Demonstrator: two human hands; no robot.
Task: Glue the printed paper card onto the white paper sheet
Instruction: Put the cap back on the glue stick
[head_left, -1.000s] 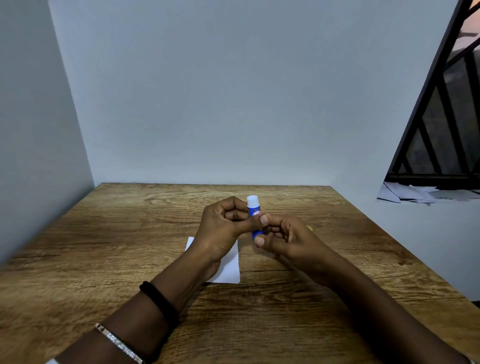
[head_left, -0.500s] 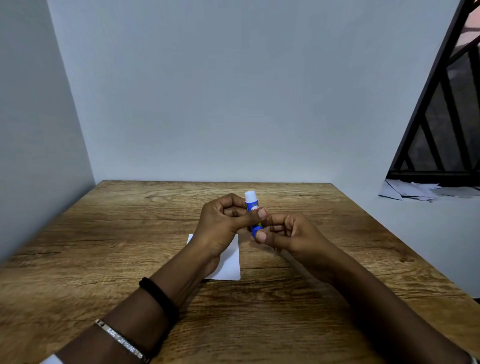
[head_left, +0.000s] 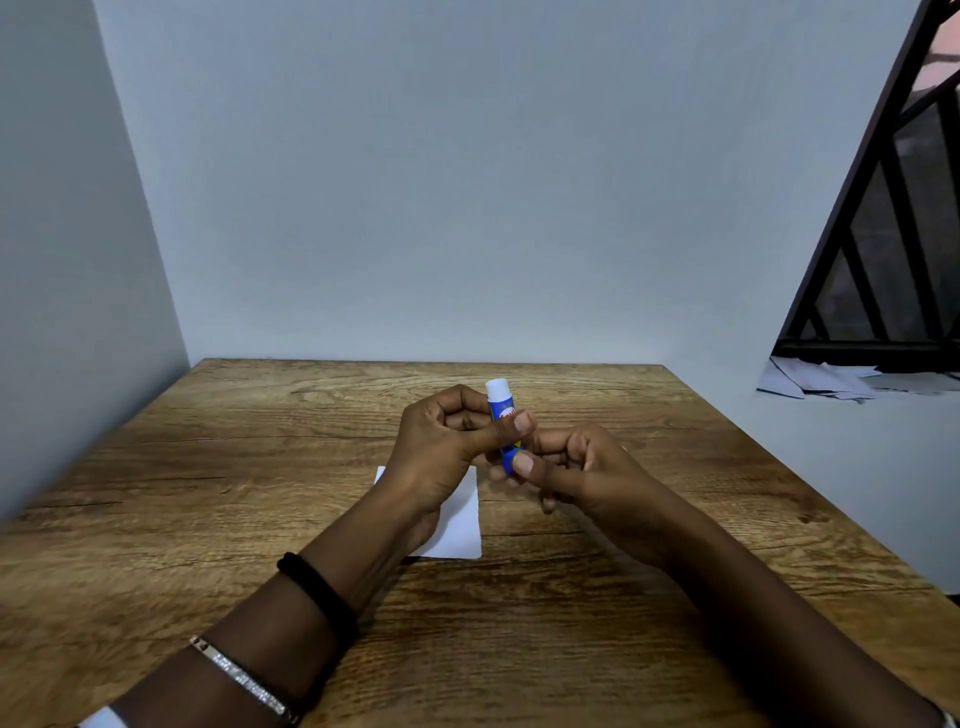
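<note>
A blue glue stick (head_left: 503, 405) with a white top stands upright above the middle of the wooden table (head_left: 260, 467). My left hand (head_left: 447, 447) is wrapped around its upper body, thumb across the label. My right hand (head_left: 582, 473) pinches its blue base between thumb and fingers. A white paper sheet (head_left: 460, 525) lies flat on the table under my left wrist, partly hidden by it. I do not see the printed paper card; my hands may hide it.
Pale walls close in the table at the back and left. To the right a white ledge carries loose papers (head_left: 831, 382) below a dark metal window grille (head_left: 883, 234).
My right-hand fingers have shifted around the glue stick's base, as if twisting it. The stick and my left hand have stayed in about the same place.
</note>
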